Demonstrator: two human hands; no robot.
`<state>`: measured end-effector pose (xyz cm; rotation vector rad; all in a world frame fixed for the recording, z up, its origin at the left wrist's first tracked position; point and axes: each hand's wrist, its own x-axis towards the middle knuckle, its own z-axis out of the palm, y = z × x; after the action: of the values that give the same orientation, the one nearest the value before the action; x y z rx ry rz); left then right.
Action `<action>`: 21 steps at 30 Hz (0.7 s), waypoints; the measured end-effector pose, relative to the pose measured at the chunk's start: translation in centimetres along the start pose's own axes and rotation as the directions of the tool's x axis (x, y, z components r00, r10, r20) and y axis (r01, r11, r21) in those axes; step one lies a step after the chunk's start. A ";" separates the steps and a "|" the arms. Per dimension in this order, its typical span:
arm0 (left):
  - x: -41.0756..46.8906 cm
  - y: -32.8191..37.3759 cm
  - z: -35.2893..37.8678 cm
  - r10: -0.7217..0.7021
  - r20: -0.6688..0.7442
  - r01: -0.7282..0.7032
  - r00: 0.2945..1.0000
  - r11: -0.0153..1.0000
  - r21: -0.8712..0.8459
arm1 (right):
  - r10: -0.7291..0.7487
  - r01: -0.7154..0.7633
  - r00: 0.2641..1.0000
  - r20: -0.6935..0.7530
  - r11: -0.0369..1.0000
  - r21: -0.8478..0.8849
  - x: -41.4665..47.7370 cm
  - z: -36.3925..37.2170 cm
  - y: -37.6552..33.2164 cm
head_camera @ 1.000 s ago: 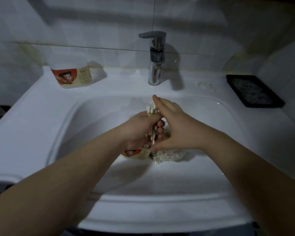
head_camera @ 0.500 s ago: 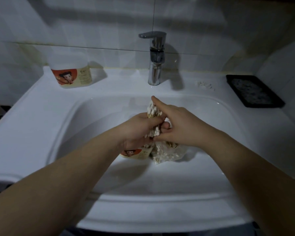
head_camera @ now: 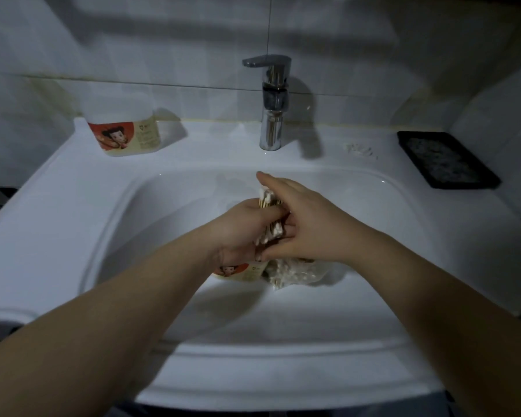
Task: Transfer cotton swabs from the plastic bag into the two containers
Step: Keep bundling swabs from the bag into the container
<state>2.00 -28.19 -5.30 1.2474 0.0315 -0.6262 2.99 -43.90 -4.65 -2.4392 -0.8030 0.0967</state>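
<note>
Left hand (head_camera: 241,227): curled round a bundle of cotton swabs (head_camera: 266,197), gripping the sticks about their middle, with white tips showing above and below my fist.
Right hand (head_camera: 310,227): fingers straight and together, laid flat against the side of the bundle; it pinches nothing.
Where the swabs are: the bundle is held over the sink (head_camera: 73,224) basin. More lie in the plastic bag (head_camera: 298,273), which is slumped in the basin under my right wrist.
Near container (head_camera: 244,270): in the basin, mostly hidden beneath my left hand and just beside the bag. I cannot tell how full it is.
Far container (head_camera: 124,136): on the sink ledge at the back left, well apart from my hands.
Handling: I judge the swabs almost weightless, with thin stiff sticks that slide past each other, so a loose bundle will splay or shed.
Where to hold: mid-stick, squeezed evenly, leaving the soft tips alone.
</note>
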 end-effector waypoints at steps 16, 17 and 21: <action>1.3 0.1 -1.2 0.010 -0.265 -0.016 0.964 1.000 -0.020 | 0.066 -0.067 0.989 -0.132 0.998 -0.003 -0.4 -1.9 0.8; 1.4 0.2 -1.5 0.018 -0.288 -0.028 0.957 0.999 -0.031 | 0.101 -0.103 0.987 -0.125 0.995 -0.007 -0.6 -2.3 0.9; 1.6 0.4 -2.0 0.035 -0.327 -0.070 0.944 0.993 -0.096 | 0.223 -0.210 0.974 0.051 0.959 -0.188 -1.3 -2.6 1.8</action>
<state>4.15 -27.05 -6.16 1.2323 0.3027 -0.3618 3.47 -47.04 -3.57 -2.7052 -0.5942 0.2029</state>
